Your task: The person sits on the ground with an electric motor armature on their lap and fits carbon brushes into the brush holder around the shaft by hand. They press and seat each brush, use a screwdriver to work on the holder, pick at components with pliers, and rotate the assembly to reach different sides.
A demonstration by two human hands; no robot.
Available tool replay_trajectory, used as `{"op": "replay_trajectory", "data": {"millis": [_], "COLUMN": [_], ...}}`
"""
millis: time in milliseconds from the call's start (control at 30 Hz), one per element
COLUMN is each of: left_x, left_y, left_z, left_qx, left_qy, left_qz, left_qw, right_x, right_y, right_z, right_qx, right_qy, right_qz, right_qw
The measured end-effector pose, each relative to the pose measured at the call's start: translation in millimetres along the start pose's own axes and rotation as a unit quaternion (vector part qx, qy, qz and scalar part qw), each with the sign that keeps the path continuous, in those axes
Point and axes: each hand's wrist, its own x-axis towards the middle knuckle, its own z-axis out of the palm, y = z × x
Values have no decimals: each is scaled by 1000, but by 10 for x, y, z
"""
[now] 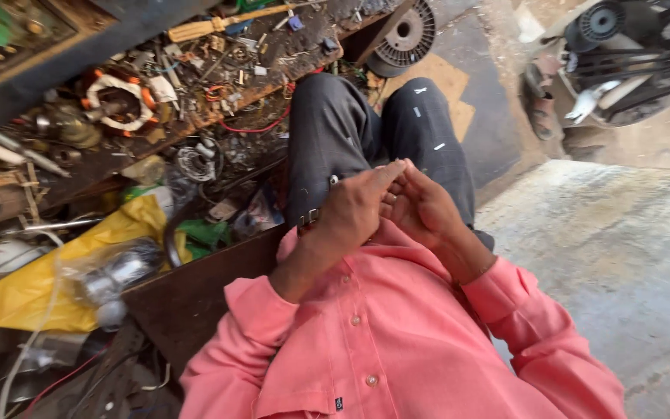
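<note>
1. The left hand (350,209) and right hand (420,206) meet in the lap, over the dark trousers (335,132), fingers curled in toward each other
2. Something small seems to sit between the fingertips (it is too small and hidden to name), so I cannot tell whether either grip is clenched on it or merely cupped
3. A small metal part (309,217) shows just beside the left wrist, against the trouser leg
4. The cluttered desk (219,101) lies to the left, with a winding coil (122,101), a wooden-handled tool (219,23) and a yellow bag (48,287) well apart from the hands
5. To do such fine fingerwork well, I judge it best to keep both wrists braced on the thighs and the piece low over the lap, lest it drop among the scrap
</note>
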Motion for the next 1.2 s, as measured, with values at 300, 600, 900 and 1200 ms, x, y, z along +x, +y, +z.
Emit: {"op": "replay_trajectory", "data": {"millis": [300, 600, 900, 1200], "left_x": [78, 41, 9, -29], "left_y": [-227, -225, -297, -169], "left_z": [-46, -206, -160, -146], "left_qx": [-216, -458, -428, -376], "left_qy": [146, 148, 105, 80], "left_qz": [-145, -165, -156, -137], "left_qw": [954, 861, 884, 913], "right_x": [570, 1101, 240, -60], "right_y": [-598, -973, -428, -9], "right_z": [461, 1110, 176, -73], "right_qx": [-111, -623, -485, -371], "right_qy": [18, -55, 25, -27], "right_qz": [-44, -496, -308, -270], "right_qw": [993, 602, 818, 888]}}
